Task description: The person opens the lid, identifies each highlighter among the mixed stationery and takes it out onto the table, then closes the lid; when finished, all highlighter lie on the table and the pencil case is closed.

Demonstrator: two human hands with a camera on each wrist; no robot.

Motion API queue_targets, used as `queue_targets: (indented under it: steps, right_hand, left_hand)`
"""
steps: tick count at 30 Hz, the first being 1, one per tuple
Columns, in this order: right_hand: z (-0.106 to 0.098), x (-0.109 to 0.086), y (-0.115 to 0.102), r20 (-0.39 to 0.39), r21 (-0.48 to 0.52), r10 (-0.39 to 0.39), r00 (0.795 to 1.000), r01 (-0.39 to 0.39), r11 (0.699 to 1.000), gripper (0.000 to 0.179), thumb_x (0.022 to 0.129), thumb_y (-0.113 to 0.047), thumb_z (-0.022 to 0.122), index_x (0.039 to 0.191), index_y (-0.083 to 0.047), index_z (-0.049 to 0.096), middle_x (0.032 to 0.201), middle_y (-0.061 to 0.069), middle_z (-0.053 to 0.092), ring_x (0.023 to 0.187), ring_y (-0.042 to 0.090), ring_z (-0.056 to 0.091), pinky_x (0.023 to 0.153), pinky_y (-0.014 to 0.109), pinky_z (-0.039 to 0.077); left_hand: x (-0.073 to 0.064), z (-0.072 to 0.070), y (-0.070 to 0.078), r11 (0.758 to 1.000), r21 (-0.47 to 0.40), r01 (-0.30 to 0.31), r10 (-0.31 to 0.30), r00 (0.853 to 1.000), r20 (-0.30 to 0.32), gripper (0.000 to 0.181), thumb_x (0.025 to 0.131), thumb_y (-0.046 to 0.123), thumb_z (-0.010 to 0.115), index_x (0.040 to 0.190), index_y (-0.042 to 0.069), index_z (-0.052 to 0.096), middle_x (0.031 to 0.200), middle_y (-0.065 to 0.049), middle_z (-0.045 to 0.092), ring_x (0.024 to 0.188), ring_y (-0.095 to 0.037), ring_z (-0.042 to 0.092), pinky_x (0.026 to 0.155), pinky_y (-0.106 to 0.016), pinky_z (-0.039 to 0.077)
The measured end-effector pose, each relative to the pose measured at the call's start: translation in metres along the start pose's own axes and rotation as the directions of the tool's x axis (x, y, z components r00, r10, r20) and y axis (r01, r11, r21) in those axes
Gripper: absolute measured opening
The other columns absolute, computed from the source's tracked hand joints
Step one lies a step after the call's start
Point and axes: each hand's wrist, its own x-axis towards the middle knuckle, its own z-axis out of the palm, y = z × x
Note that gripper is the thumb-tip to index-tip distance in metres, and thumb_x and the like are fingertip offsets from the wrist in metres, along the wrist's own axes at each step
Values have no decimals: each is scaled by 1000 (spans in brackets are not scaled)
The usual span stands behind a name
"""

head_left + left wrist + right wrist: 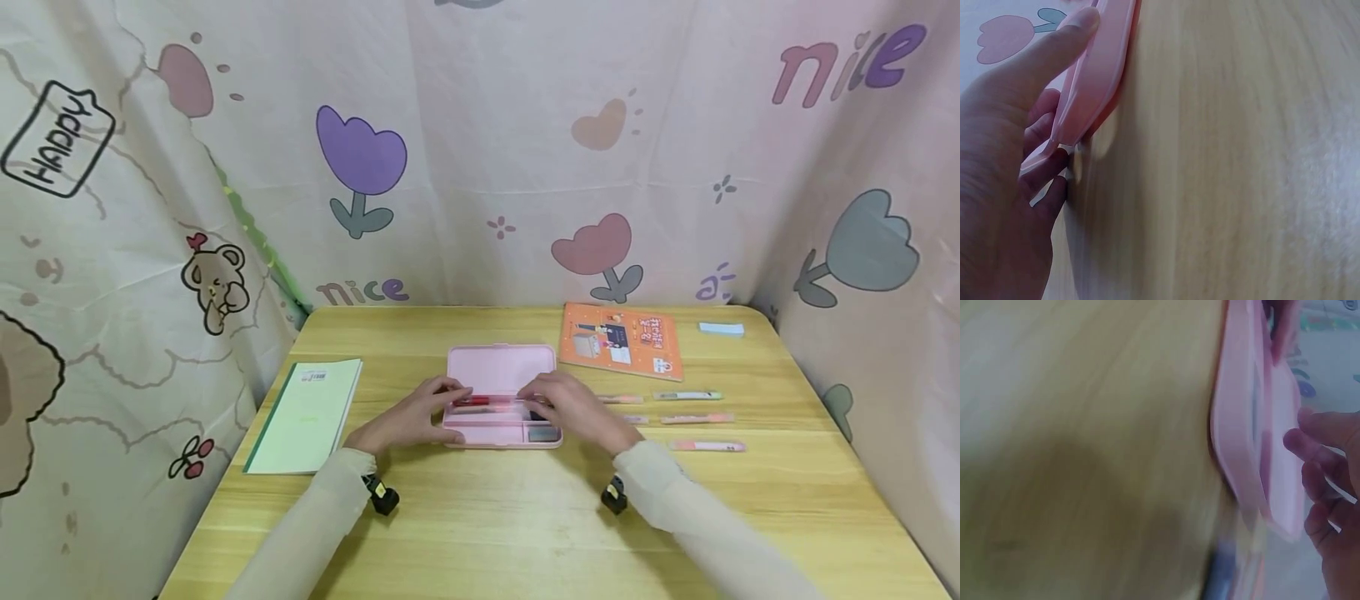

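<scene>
We held the open pink pencil case (501, 392) mid-table, our left hand (412, 417) and right hand (573, 410) pinching a red pen (480, 401) above its tray; a loose pinch risked dropping the pen or jolting the case.

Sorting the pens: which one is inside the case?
The red pen, lying in the open pink case; the others lie on the table.

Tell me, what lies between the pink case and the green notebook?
Only the left hand, at the case's left end; toward the notebook it is bare table. The head view shows this.
</scene>
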Motion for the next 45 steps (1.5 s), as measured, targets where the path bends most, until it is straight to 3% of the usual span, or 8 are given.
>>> queue_targets:
  steps: [5, 11, 14, 22, 29, 36, 40, 45]
  right_hand:
    - [16, 14, -5, 28, -78, -35, 999, 37, 996, 16, 102, -10, 77, 116, -9, 84, 108, 5, 81, 101, 24, 76, 94, 43, 64]
    - [24, 21, -12, 43, -208, -76, 996, 83, 975, 2, 99, -14, 82, 99, -13, 83, 90, 0, 75, 80, 18, 70, 74, 37, 61]
    - [27, 24, -15, 45, -243, -73, 996, 82, 967, 7, 99, -17, 82, 92, -15, 81, 85, -3, 73, 74, 14, 66, 71, 34, 58]
    - [21, 17, -14, -5, -269, -9, 1000, 7, 963, 7, 96, -18, 85, 101, -15, 81, 94, 0, 74, 81, 18, 72, 73, 35, 59]
    - [-19, -21, 11, -110, -168, 14, 994, -33, 985, 14, 93, -11, 86, 106, -9, 80, 103, 4, 79, 92, 21, 74, 84, 40, 65]
    - [-62, -80, 38, -152, -130, 161, 975, -181, 975, 15, 95, -12, 85, 109, -14, 80, 111, 2, 79, 97, 22, 74, 85, 44, 64]
    - [-73, -112, 46, -143, -145, 217, 966, -238, 960, 14, 95, -11, 85, 107, -19, 81, 109, -2, 78, 98, 20, 72, 83, 44, 61]
    - [-73, -142, 51, -133, -199, 174, 976, -198, 960, 20, 90, -9, 88, 103, -22, 81, 103, -7, 76, 93, 17, 72, 80, 41, 64]
  left_hand:
    - [1, 1, 1, 1000, -4, -4, 4, 1000, 6, 91, 91, 58, 85, 166, 22, 49, 168, -5, 41, 158, -31, 37, 130, -59, 37]
    - [2, 1, 0, 1000, -6, 1, -1, 1000, 5, 91, 91, 58, 85, 166, 23, 49, 169, -5, 41, 158, -32, 37, 130, -59, 36]
    - [2, 1, -1, 1000, -12, 9, -9, 1000, 7, 91, 91, 59, 85, 166, 24, 48, 169, -4, 41, 159, -32, 36, 130, -60, 36]
    - [1, 3, -2, 1000, -13, 15, -14, 1000, 7, 91, 91, 61, 84, 167, 27, 47, 169, -4, 40, 159, -32, 36, 129, -61, 37]
    - [2, 2, -2, 1000, -17, 27, -27, 1000, 6, 92, 89, 60, 86, 166, 27, 49, 168, -4, 42, 156, -30, 37, 129, -59, 38]
    - [3, 2, -2, 1000, -8, 25, -25, 1000, 6, 94, 88, 63, 85, 166, 27, 48, 168, -3, 41, 157, -30, 37, 128, -59, 40]
    - [3, 2, -4, 1000, -7, 29, -29, 1000, 4, 95, 88, 64, 85, 167, 27, 47, 169, -3, 41, 158, -30, 36, 128, -59, 40]
    - [3, 2, -5, 999, -9, 35, -35, 999, 8, 94, 87, 64, 86, 166, 30, 47, 170, -2, 40, 159, -30, 36, 129, -59, 39]
